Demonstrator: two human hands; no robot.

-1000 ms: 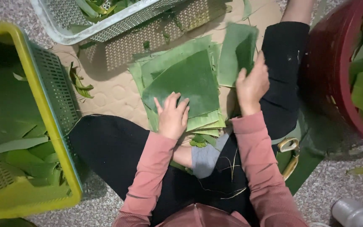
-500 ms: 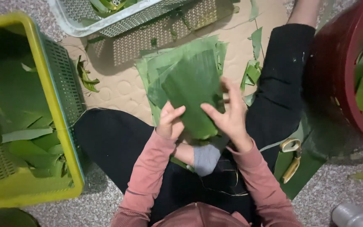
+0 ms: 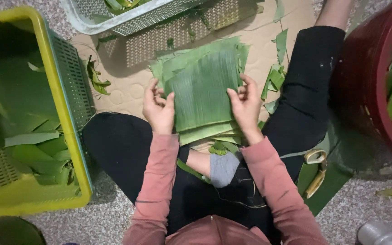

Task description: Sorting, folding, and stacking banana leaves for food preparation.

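A stack of cut green leaf pieces [image 3: 203, 90] lies on a beige mat [image 3: 128, 86] between my crossed legs in black trousers. My left hand [image 3: 159, 108] grips the left edge of the top leaf piece, fingers curled over it. My right hand [image 3: 246, 106] holds the right edge of the same piece. Both sleeves are pink. The top piece is roughly rectangular and ribbed.
A yellow crate [image 3: 64, 113] with green leaves stands at the left. A pale mesh basket [image 3: 132, 20] sits at the top. A dark red tub [image 3: 368, 90] with leaves is at the right. Scissors [image 3: 316, 170] lie by my right knee. Leaf scraps [image 3: 275, 79] litter the mat.
My right hand brought a leaf piece from the right onto the stack. Both hands now hold its edges, having shifted slightly outwards.
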